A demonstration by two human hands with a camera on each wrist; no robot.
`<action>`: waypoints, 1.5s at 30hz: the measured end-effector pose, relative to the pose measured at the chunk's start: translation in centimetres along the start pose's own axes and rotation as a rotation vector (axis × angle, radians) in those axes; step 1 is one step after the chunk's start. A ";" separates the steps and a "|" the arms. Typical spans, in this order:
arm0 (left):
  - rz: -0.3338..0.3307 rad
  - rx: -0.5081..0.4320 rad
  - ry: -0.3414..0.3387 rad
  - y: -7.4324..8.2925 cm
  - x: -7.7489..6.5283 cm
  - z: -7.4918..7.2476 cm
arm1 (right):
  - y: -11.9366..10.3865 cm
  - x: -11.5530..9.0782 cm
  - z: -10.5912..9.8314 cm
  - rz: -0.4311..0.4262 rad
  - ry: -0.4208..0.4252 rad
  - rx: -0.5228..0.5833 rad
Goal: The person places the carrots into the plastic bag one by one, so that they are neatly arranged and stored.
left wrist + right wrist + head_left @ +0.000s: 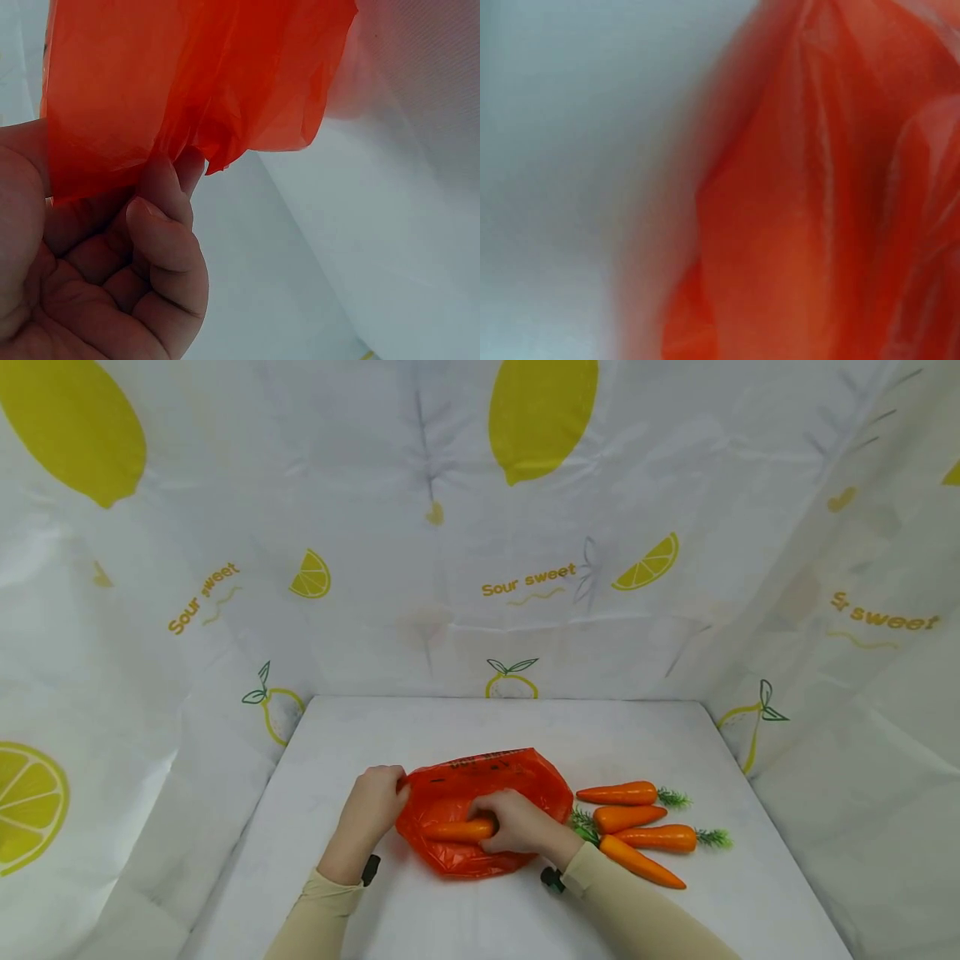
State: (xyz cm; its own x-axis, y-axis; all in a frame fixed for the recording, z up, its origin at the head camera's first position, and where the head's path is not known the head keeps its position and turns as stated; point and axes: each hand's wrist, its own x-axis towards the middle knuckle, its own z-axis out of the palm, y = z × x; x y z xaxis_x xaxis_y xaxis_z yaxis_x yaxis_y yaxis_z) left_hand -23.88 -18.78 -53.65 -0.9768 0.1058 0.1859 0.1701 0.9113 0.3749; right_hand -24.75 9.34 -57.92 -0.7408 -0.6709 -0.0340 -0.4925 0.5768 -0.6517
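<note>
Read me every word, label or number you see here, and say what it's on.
"Sour sweet": white lemon-print cloth backdrop, left side.
"Sour sweet": same backdrop, back side.
"S…r sweet": same backdrop, right side; first word is distorted.
Dark lettering on the crumpled red plastic bag: too small and blurred to read.
No numbers are legible.

I see a red bag [461, 792] with black print [482, 760], orange carrots [656, 837], green tops [714, 838], beige sleeves [648, 906], white cloth [367, 577] with yellow lemons [543, 414].

Beige sleeves [645, 906] end beside small dark wrist-worn devices [371, 870].
</note>
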 end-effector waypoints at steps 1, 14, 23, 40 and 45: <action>-0.001 0.000 0.000 0.0 0.0 0.0 | 0.0 0.0 0.0 0.006 -0.005 0.000; -0.024 0.002 -0.023 0.3 0.0 -0.2 | -1.4 -1.7 -2.7 0.026 0.104 -0.066; -0.029 -0.004 -0.022 0.1 -0.1 -0.2 | -1.5 -5.9 -7.4 0.118 0.337 -0.053; -0.042 -0.006 -0.052 0.2 -0.1 -0.4 | 4.2 -14.8 -10.2 0.323 0.449 -0.001; -0.042 -0.010 -0.056 0.1 0.0 -0.3 | 5.2 -15.8 -9.7 0.374 0.433 -0.029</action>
State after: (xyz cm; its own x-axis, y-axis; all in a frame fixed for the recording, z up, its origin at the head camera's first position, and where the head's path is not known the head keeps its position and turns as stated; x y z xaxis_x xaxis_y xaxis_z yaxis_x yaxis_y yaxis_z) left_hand -23.79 -18.77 -53.35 -0.9889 0.0900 0.1185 0.1297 0.9114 0.3905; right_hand -20.03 27.49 -53.46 -0.9837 -0.1702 0.0588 -0.1685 0.7551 -0.6335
